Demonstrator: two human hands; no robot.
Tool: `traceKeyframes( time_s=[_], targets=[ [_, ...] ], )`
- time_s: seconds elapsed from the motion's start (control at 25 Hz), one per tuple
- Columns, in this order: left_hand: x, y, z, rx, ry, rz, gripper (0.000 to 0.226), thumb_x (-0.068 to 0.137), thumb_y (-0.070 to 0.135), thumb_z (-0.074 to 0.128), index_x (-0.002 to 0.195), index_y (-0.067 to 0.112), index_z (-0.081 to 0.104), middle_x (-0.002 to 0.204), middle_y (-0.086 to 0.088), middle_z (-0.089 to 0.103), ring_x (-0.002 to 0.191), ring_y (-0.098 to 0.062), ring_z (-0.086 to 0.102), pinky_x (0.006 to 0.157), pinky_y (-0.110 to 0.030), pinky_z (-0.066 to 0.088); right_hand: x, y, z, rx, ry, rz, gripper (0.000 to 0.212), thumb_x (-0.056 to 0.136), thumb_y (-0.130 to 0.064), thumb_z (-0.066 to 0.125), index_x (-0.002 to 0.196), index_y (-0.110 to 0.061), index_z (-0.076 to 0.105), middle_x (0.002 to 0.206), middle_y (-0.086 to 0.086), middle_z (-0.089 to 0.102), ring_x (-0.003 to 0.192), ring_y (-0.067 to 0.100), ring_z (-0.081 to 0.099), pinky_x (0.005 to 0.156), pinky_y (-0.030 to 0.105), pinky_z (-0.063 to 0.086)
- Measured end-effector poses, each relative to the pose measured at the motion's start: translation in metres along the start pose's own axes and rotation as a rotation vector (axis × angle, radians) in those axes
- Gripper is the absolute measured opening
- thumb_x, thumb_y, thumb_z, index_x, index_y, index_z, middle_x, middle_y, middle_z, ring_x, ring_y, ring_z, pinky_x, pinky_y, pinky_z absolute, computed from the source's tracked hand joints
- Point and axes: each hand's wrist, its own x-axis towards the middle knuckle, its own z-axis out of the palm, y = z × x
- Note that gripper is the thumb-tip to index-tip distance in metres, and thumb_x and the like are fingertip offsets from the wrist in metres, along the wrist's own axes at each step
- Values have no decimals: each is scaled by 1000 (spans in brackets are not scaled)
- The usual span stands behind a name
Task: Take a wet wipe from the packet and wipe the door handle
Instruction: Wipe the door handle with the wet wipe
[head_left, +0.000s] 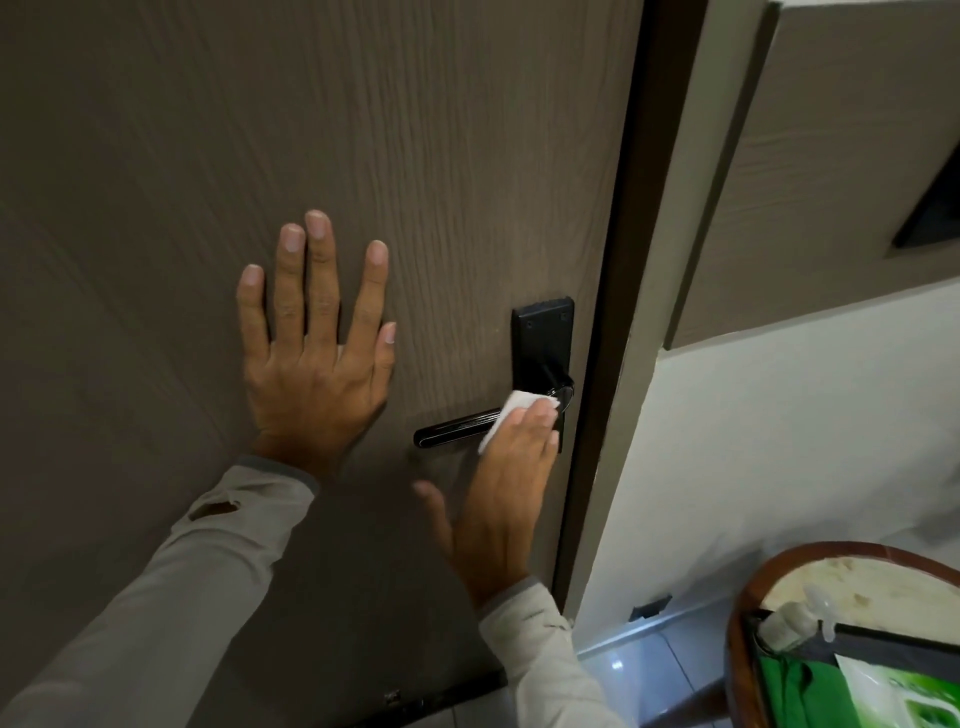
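Observation:
A black lever door handle (453, 427) on a black backplate (543, 338) sits at the right edge of a brown wood-grain door (260, 130). My right hand (501, 499) presses a folded white wet wipe (511, 413) against the handle near its pivot, fingers flat over the wipe and thumb spread out to the left. My left hand (314, 343) lies flat on the door to the left of the handle, fingers apart, holding nothing. The green and white wipe packet (898, 696) lies at the bottom right corner, partly cut off by the frame.
A round table with a dark wood rim (737, 623) stands at the lower right, carrying a clear pump bottle (795, 618) and green cloth (784, 691). The door frame (639, 312) and a pale wall (779, 441) lie right of the handle. Tiled floor shows below.

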Motion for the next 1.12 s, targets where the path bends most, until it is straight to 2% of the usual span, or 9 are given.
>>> traceKeyframes(
  time_s=[0.12, 0.2, 0.28, 0.4, 0.52, 0.68, 0.8, 0.96, 1.12],
  targets=[
    [2, 0, -2, -5, -4, 8, 64, 107, 37, 41, 164, 16, 21, 168, -18, 1, 159, -31, -2, 129, -51, 5, 31, 17, 2, 103, 63, 50, 101, 94, -75, 25, 158, 1, 8, 164, 24, 16, 158, 33, 3, 128, 52, 7],
    [2, 0, -2, -10, -6, 1, 65, 106, 36, 42, 164, 16, 21, 167, -19, 4, 159, -31, -2, 129, -51, 5, 37, 23, 0, 247, 110, 169, 97, 95, -74, 21, 160, -5, 0, 171, 14, -1, 158, 32, 2, 128, 51, 6],
    [0, 1, -3, 0, -7, 3, 65, 106, 35, 43, 164, 15, 22, 166, -20, 7, 159, -31, -2, 129, -51, 5, 17, 12, -1, 325, 82, 152, 98, 94, -76, 22, 160, -9, -6, 171, 8, -10, 158, 33, 3, 128, 50, 7],
    [0, 2, -5, 4, -25, -1, 65, 106, 35, 41, 164, 15, 21, 167, -19, 3, 159, -30, -4, 130, -50, 3, 6, 6, 3, 330, 34, 72, 101, 93, -78, 23, 160, -7, -3, 171, 12, -8, 158, 36, 6, 128, 50, 8],
    [2, 0, -5, -16, -40, -9, 65, 106, 35, 42, 164, 15, 21, 167, -19, 2, 159, -30, -5, 129, -51, 3, 30, 22, 7, 434, 126, 179, 97, 95, -74, 24, 160, -8, -4, 171, 7, -7, 158, 36, 5, 128, 50, 6],
    [1, 1, -4, -1, -27, -8, 65, 106, 36, 41, 164, 15, 22, 167, -20, 6, 159, -30, -3, 129, -50, 4, 11, 16, 6, 541, 148, 195, 81, 102, -60, 32, 161, -18, -4, 172, -4, -6, 159, 27, 4, 129, 41, 7],
    [2, 2, -4, -13, -19, -8, 65, 106, 36, 41, 164, 16, 21, 166, -20, 8, 159, -29, -4, 129, -50, 4, 22, 21, 7, 452, 134, 183, 64, 108, -40, 31, 162, -20, 4, 172, -4, 1, 159, 20, 5, 130, 37, 8],
    [1, 2, -4, 0, -19, -8, 65, 105, 36, 42, 164, 16, 22, 166, -19, 7, 159, -29, -3, 129, -50, 3, 19, 16, 6, 287, 142, 13, 41, 112, -20, 28, 148, -4, 34, 156, 17, 32, 158, 17, 6, 130, 35, 7],
    [3, 1, -6, 2, -27, 1, 64, 106, 36, 41, 164, 16, 23, 168, -17, 4, 159, -30, 0, 130, -50, 4, -2, -11, -1, 363, 96, -100, 42, 108, -7, 42, 148, -5, 33, 155, 15, 36, 157, 18, 16, 129, 39, 15]
  ],
)
